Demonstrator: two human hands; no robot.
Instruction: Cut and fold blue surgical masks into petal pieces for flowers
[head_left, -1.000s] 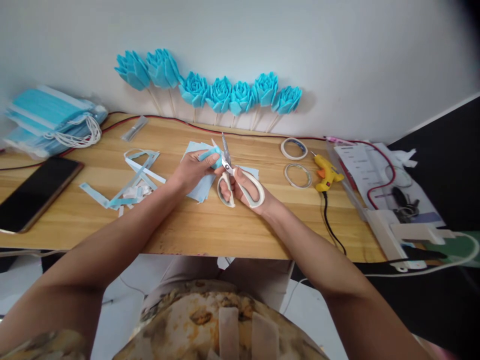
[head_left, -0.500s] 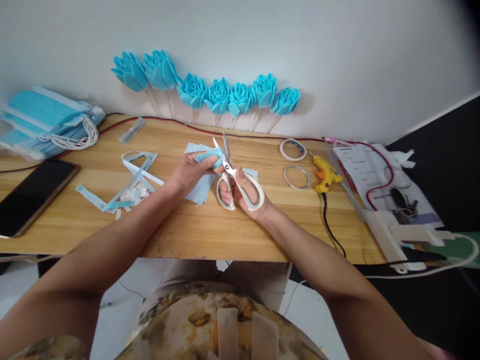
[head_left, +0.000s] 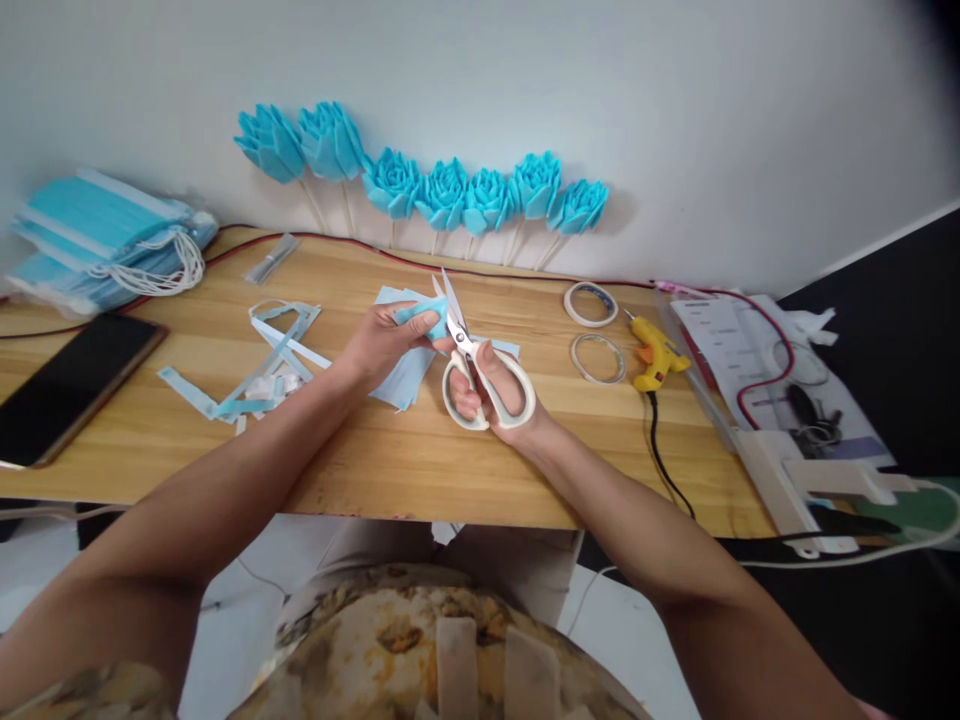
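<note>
Pinched between thumb and fingers of my left hand (head_left: 382,345) is a small piece of blue fabric (head_left: 433,322). My right hand (head_left: 504,395) grips white-handled scissors (head_left: 463,345), with thumb and fingers in the loops. The blades point away from me, slightly apart, right beside the fabric's right edge. Whether they touch the fabric I cannot tell. Beneath both hands lie light blue fabric pieces (head_left: 401,385) on the wooden table (head_left: 420,460).
Blue flowers (head_left: 444,195) on sticks lean against the wall. Left are face masks (head_left: 97,225), a phone (head_left: 75,390) and cut strips (head_left: 281,345). Right are tape rolls (head_left: 598,357), a yellow glue gun (head_left: 657,355), a power strip (head_left: 787,490) and keys (head_left: 816,425).
The scissors have shifted slightly right and toward me, and their blades stand closer together. My left hand still holds the fabric. The whole view has shifted a little.
</note>
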